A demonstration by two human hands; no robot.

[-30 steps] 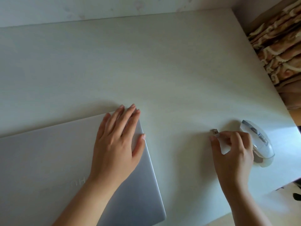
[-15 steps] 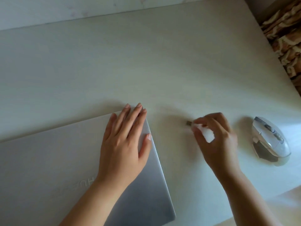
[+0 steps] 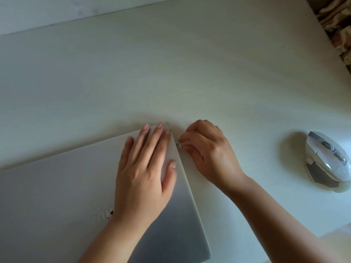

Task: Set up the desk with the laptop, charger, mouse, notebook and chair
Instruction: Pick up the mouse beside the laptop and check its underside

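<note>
A closed silver laptop [image 3: 66, 186] lies flat on the pale desk [image 3: 171, 73] at the lower left. My left hand [image 3: 146, 173] rests flat on its lid near the far right corner, fingers spread. My right hand [image 3: 207, 152] pinches a small USB receiver [image 3: 178, 145] and holds it against the laptop's right edge. A white mouse [image 3: 328, 158] sits on the desk at the far right, apart from both hands. No charger, notebook or chair is in view.
The desk meets a light wall [image 3: 57, 12] along the back. A brown patterned fabric [image 3: 338, 25] shows past the desk's right edge. The desk's near edge runs at the lower right.
My right hand has carried the USB receiver leftward from beside the mouse to the laptop's right edge. My left hand has stayed on the lid.
</note>
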